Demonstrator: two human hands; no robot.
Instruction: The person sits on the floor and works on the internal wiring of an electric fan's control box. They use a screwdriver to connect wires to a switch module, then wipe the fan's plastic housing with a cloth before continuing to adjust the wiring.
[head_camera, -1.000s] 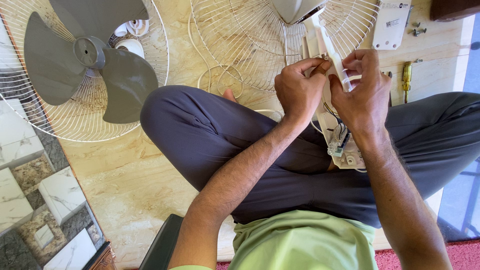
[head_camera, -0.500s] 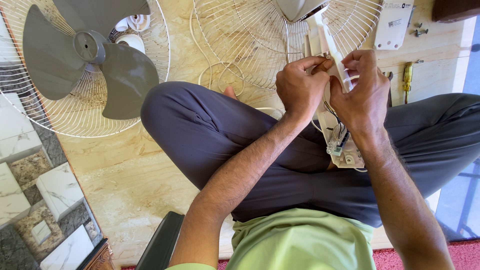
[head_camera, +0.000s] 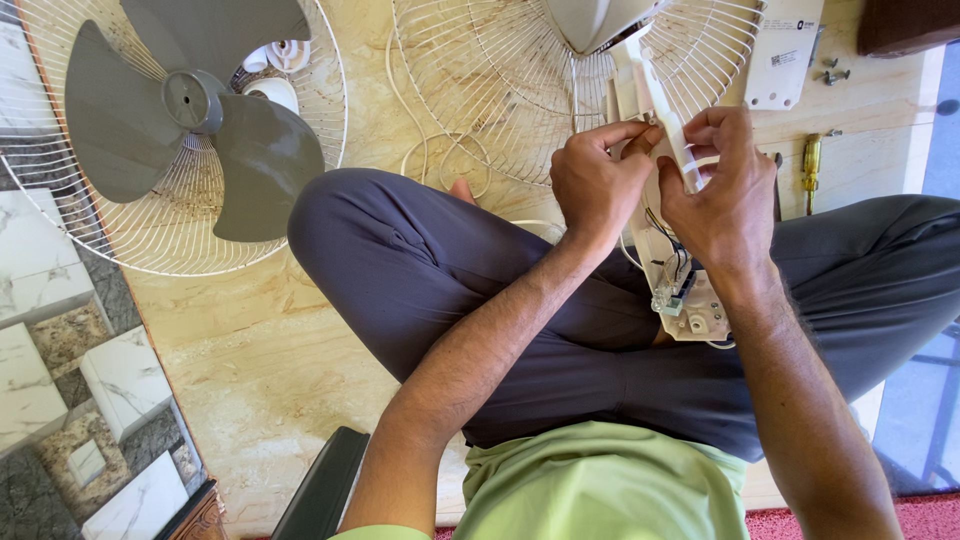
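I sit cross-legged on the floor with a white fan body (head_camera: 670, 270) lying across my lap, its base open and coloured wires (head_camera: 672, 262) showing. My left hand (head_camera: 597, 183) pinches the fan's white neck (head_camera: 655, 95) near the top. My right hand (head_camera: 722, 190) grips the same neck from the other side, fingers curled around it. Behind my hands stands the white wire guard (head_camera: 480, 90) fixed to the fan's motor housing (head_camera: 590, 20).
A grey three-blade propeller (head_camera: 190, 110) lies in a second wire guard (head_camera: 150, 240) at the upper left. A white cover plate (head_camera: 782, 55), loose screws (head_camera: 832, 68) and a yellow-handled screwdriver (head_camera: 811, 165) lie at the upper right. A white cord (head_camera: 430, 150) loops on the tiled floor.
Both hands have stayed on the fan neck, with only small finger shifts. The view has shifted slightly.
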